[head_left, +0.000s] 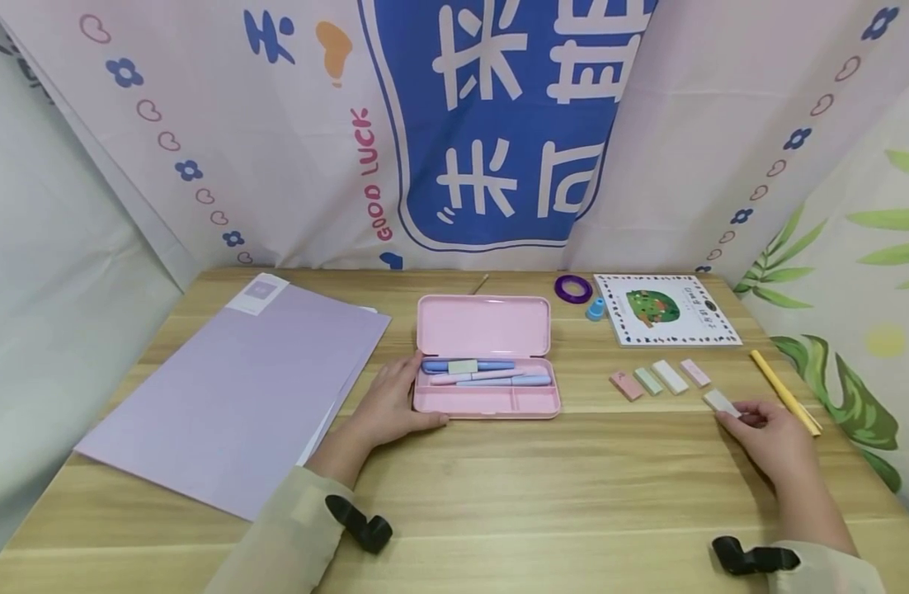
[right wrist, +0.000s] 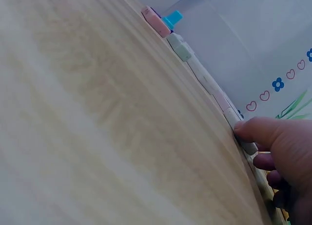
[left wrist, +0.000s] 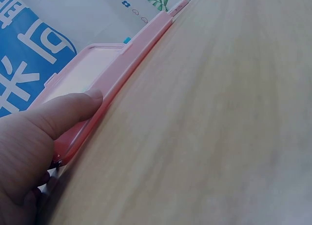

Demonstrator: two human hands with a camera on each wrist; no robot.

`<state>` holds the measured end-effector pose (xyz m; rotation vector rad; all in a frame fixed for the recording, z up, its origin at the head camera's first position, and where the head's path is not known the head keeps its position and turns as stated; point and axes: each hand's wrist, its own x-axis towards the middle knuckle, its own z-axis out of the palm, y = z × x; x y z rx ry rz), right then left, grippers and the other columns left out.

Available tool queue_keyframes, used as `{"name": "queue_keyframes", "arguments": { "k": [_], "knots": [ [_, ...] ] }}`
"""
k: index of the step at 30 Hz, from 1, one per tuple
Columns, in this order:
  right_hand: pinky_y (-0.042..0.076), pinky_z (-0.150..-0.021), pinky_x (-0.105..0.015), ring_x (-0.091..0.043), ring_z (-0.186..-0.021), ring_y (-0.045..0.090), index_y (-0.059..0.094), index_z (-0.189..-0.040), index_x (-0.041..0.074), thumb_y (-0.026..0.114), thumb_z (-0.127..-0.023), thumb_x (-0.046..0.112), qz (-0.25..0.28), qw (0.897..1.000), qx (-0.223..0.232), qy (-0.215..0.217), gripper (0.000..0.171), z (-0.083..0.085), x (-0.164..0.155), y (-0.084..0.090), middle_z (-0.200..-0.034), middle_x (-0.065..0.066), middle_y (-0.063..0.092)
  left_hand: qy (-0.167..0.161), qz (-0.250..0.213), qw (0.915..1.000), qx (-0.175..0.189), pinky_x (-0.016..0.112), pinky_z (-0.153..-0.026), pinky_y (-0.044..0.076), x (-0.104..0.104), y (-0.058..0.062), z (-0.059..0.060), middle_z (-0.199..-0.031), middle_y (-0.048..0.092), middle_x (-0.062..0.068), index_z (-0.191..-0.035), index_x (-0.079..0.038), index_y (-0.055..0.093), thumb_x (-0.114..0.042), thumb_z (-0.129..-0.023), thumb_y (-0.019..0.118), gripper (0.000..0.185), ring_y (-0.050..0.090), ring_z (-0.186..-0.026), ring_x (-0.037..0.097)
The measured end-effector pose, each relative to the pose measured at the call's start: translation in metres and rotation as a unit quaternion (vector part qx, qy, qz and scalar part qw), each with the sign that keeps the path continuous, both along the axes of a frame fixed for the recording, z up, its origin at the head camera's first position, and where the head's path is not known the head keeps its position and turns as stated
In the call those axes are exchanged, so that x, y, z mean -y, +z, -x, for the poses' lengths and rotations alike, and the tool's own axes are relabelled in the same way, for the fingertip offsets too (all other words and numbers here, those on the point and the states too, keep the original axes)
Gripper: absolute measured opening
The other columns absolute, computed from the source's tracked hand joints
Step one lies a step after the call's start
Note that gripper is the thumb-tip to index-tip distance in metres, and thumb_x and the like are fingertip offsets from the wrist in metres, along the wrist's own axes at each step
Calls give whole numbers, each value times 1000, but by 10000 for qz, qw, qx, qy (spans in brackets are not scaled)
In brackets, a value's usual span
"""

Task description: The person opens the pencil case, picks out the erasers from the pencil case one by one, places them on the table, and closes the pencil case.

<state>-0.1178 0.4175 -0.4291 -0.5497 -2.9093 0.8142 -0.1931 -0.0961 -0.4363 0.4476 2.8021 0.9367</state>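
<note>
An open pink pencil case (head_left: 484, 326) lies mid-table with several pens (head_left: 492, 373) in its tray. My left hand (head_left: 402, 404) holds the case's left front corner, thumb along the front wall and fingers at the left end. The left wrist view shows that thumb (left wrist: 73, 110) pressed on the case's edge (left wrist: 131, 59). My right hand (head_left: 747, 417) pinches a small white eraser (head_left: 718, 401) that lies on the table at the right. In the right wrist view the thumb (right wrist: 253, 130) sits on this eraser (right wrist: 232, 117), with the other fingers curled below.
Several pastel erasers (head_left: 658, 379) lie in a row right of the case. A yellow pen (head_left: 784, 393) lies beside my right hand. A booklet (head_left: 666, 309), a purple tape ring (head_left: 573, 289) and a blue sharpener (head_left: 595, 310) sit behind. A lilac folder (head_left: 239, 396) covers the left.
</note>
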Motion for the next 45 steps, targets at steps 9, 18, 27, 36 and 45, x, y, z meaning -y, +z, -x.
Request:
{"name": "queue_keyframes", "arguments": {
  "k": [9, 18, 27, 36, 45],
  "knots": [
    [41, -59, -23, -14, -78, 53, 53, -131, -6, 57, -94, 50, 131, 9998, -131, -18, 66, 4, 10, 6, -104, -22, 61, 20, 43, 10000, -14, 53, -117, 28, 1, 1, -2, -156, 31, 20, -157, -5, 18, -54, -73, 80, 115, 29, -143, 37],
    [45, -73, -24, -13, -91, 55, 61, -128, 2, 65, -94, 37, 383, 9881, -879, 1205, 50, 36, 87, 21, -112, -20, 64, 3, -4, 10000, -14, 53, -118, 27, 2, 1, -3, -157, 31, 21, -156, -5, 19, -53, -73, 80, 114, 28, -145, 38],
    [50, -86, -42, -28, -101, 60, 67, -121, 6, 71, -90, 28, 681, 9593, -966, 2564, 38, 69, 185, 21, -110, -13, 68, 66, -11, 10000, 3, 53, -118, 28, 2, 0, -4, -157, 32, 20, -157, -6, 19, -54, -72, 81, 116, 29, -144, 37],
    [52, -94, -43, -23, -104, 60, 69, -117, 11, 72, -89, 24, 949, 9374, -711, 3274, 32, 90, 249, 19, -112, -7, 67, 76, 7, 10000, -1, 51, -119, 28, 0, 1, -3, -156, 33, 17, -157, -6, 19, -56, -71, 81, 117, 28, -145, 34],
    [49, -101, -43, -22, -109, 60, 73, -114, 15, 70, -91, 25, 429, 9230, -586, 3779, 25, 103, 276, 14, -112, -4, 68, 3, 41, 10000, -29, 50, -119, 27, 1, 3, -3, -155, 34, 18, -156, -5, 19, -54, -72, 80, 115, 28, -145, 35]
  ]
}}
